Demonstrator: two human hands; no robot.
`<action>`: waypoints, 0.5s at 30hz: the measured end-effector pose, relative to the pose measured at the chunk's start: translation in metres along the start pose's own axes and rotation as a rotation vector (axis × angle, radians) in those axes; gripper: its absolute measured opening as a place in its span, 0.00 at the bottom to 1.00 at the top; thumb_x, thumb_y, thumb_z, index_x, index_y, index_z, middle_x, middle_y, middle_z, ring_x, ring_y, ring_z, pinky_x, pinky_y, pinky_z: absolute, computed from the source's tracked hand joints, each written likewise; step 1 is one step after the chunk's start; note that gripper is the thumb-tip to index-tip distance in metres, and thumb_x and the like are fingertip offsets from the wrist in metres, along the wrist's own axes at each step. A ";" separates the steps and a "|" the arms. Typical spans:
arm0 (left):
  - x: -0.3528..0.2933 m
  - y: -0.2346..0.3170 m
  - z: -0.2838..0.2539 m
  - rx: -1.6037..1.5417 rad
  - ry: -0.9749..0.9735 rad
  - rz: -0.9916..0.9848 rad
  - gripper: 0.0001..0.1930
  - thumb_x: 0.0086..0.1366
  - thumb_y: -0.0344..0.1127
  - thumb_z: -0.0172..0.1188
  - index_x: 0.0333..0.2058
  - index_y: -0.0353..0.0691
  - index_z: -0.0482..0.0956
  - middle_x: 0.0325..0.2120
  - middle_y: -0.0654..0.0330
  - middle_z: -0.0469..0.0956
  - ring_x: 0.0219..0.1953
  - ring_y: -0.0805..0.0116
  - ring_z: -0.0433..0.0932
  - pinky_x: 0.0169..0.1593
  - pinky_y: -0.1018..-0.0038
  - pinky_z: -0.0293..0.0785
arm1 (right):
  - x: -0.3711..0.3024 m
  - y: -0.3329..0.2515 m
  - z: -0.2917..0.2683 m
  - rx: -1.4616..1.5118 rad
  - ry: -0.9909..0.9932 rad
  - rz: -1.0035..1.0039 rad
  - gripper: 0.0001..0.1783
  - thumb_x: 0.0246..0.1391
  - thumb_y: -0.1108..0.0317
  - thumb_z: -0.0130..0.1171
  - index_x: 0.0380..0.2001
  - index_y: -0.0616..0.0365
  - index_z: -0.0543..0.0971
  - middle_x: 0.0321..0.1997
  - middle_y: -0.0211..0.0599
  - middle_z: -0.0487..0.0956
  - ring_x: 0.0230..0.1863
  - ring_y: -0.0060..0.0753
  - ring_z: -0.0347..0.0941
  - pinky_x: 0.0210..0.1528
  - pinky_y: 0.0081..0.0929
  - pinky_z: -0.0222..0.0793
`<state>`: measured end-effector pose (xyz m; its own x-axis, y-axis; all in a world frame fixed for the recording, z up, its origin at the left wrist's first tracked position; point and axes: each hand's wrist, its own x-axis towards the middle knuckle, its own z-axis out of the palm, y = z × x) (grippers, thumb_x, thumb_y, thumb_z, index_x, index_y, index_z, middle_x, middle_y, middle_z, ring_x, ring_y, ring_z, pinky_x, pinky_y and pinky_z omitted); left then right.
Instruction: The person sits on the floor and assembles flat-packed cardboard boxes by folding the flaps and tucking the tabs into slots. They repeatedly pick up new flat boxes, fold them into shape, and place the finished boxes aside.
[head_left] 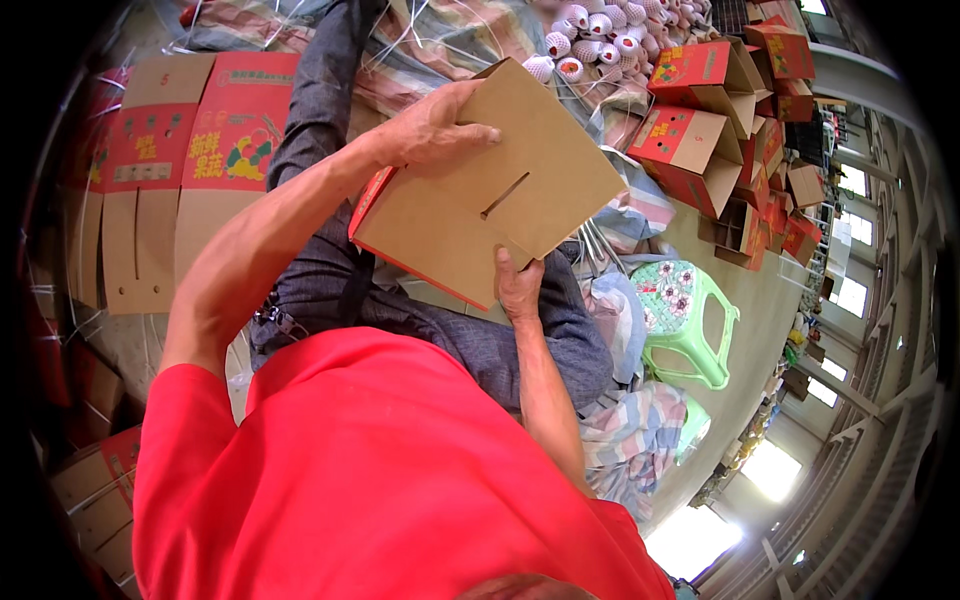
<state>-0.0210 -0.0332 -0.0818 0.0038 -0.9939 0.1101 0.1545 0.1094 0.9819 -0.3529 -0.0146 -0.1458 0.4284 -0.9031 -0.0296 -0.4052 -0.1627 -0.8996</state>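
A brown cardboard box (555, 160) with red printed sides is held tilted over my lap. Its plain brown face is turned up and shows one narrow slot near the middle. My left hand (435, 130) grips the box's far left edge, thumb lying on the brown face and fingers over the side. At the near edge, my right hand (519, 285) holds the box with the thumb on top; its other fingers are mostly hidden beneath. What is inside the box cannot be seen.
Flat red-and-brown cartons (150, 180) lie at the left. Fruit in pink foam nets (610, 35) is heaped on striped sheeting (430, 40) at the far side. Several open red cartons (690, 150) stand at the right, near a green plastic stool (690, 320) with a flowered cushion.
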 end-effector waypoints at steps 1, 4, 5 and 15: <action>-0.001 -0.001 -0.002 -0.032 0.006 -0.011 0.26 0.71 0.34 0.64 0.63 0.30 0.73 0.52 0.56 0.83 0.54 0.69 0.80 0.60 0.66 0.77 | 0.000 -0.001 0.001 0.004 -0.008 0.010 0.29 0.62 0.55 0.70 0.58 0.66 0.77 0.53 0.43 0.82 0.56 0.38 0.78 0.60 0.39 0.74; 0.009 -0.005 -0.005 -0.001 0.025 0.016 0.26 0.70 0.34 0.64 0.64 0.30 0.73 0.52 0.56 0.84 0.54 0.69 0.81 0.60 0.66 0.77 | 0.005 -0.002 0.000 0.013 -0.069 0.078 0.37 0.62 0.47 0.71 0.60 0.67 0.76 0.55 0.45 0.82 0.58 0.42 0.78 0.62 0.40 0.72; 0.015 -0.007 -0.006 0.031 0.030 0.037 0.26 0.70 0.34 0.64 0.64 0.30 0.73 0.52 0.56 0.84 0.53 0.69 0.81 0.60 0.66 0.77 | 0.007 -0.003 -0.001 0.016 -0.094 0.107 0.40 0.62 0.43 0.71 0.62 0.68 0.75 0.56 0.46 0.81 0.59 0.43 0.77 0.63 0.41 0.71; 0.040 -0.012 -0.022 0.101 0.082 0.014 0.26 0.71 0.37 0.65 0.63 0.31 0.74 0.51 0.56 0.84 0.53 0.69 0.81 0.59 0.67 0.78 | 0.006 -0.018 0.019 -0.203 0.233 -0.077 0.46 0.62 0.48 0.71 0.71 0.68 0.66 0.66 0.56 0.74 0.69 0.50 0.70 0.71 0.44 0.65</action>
<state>-0.0013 -0.0745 -0.0923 0.0864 -0.9896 0.1153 0.0535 0.1202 0.9913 -0.3279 -0.0097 -0.1381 0.2769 -0.9481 0.1565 -0.5417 -0.2886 -0.7895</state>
